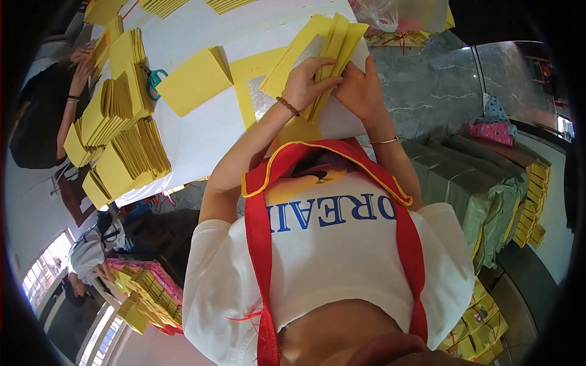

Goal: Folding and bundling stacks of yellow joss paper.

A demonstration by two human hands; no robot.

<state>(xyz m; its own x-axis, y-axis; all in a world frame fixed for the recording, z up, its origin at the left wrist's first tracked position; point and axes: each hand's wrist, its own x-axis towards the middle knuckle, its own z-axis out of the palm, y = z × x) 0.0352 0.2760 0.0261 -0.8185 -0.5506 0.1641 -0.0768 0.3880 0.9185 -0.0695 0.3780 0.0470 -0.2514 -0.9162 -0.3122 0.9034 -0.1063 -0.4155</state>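
A folded piece of yellow paper [330, 46] with several upright pleats stands tilted over the table's near edge. My left hand [307, 84], below a beaded bracelet, is closed round its lower part, with fingers and thumb pressed on the folds. At its right side is my right hand [359, 93], palm turned up; the fingers curl against the lower right edge and are partly hidden, while the thumb sticks out apart. Beneath the hands lies a flat yellow sheet [247, 76] with a greyish patch. A separate folded yellow piece [195, 81] lies to the left.
Stacks of folded yellow paper [116, 113] crowd the left side of the white table [207, 30], beside teal-handled scissors [154, 82]. Across there, another person [46, 119] handles yellow paper. Green-wrapped bundles [467, 183] stand at right; a clear plastic bag [381, 13] lies at the far edge.
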